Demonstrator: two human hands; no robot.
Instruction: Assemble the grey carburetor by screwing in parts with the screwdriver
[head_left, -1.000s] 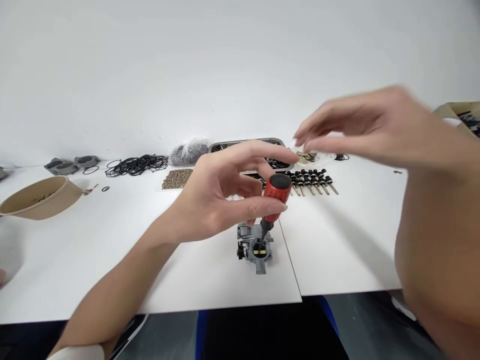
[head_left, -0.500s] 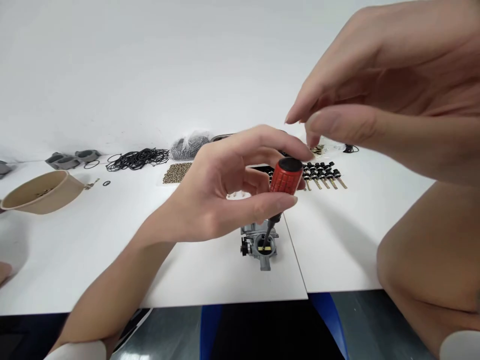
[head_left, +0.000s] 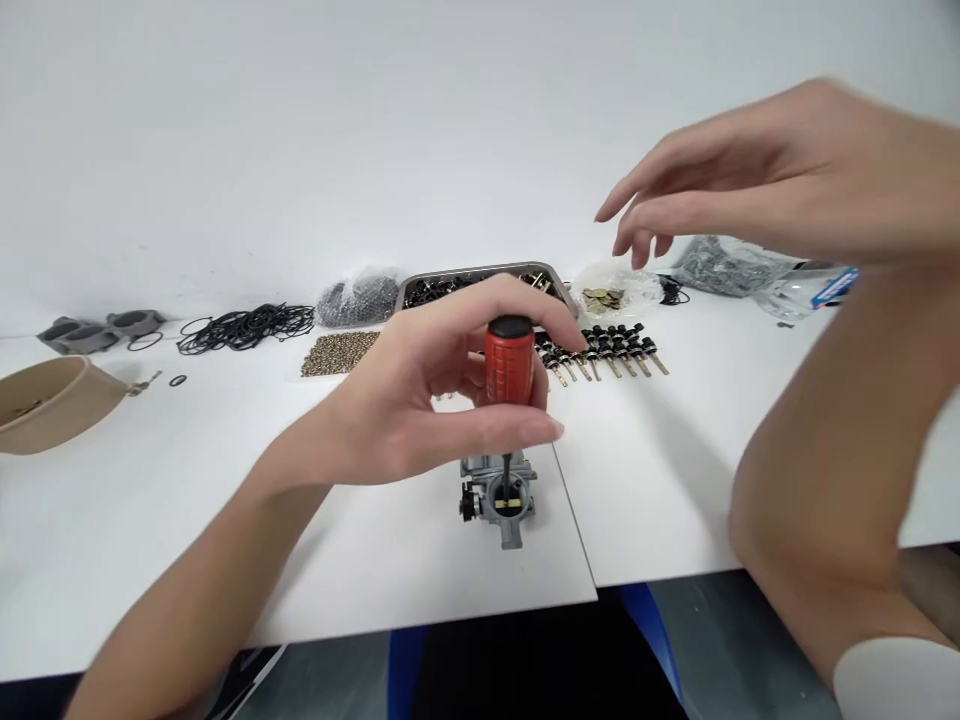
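Note:
My left hand is closed around the red handle of a screwdriver, its black cap facing up. The shaft stands nearly upright, its tip down in the round bore of a grey metal carburetor. A brass-coloured plate lies across that bore, where the tip meets it. The carburetor rests on the white table near its front edge, partly hidden by my hand. Raised in the air at the right, my right hand has its fingers apart and holds nothing.
Behind stand a metal tray of dark parts, small brass pieces, black rubber rings and rows of black-topped screws. A beige bowl sits left. Plastic bags lie at the back right.
My right hand has drawn away from the screwdriver to the right and opened. The screwdriver has gone from leaning to nearly upright in my left hand. The view has shifted slightly.

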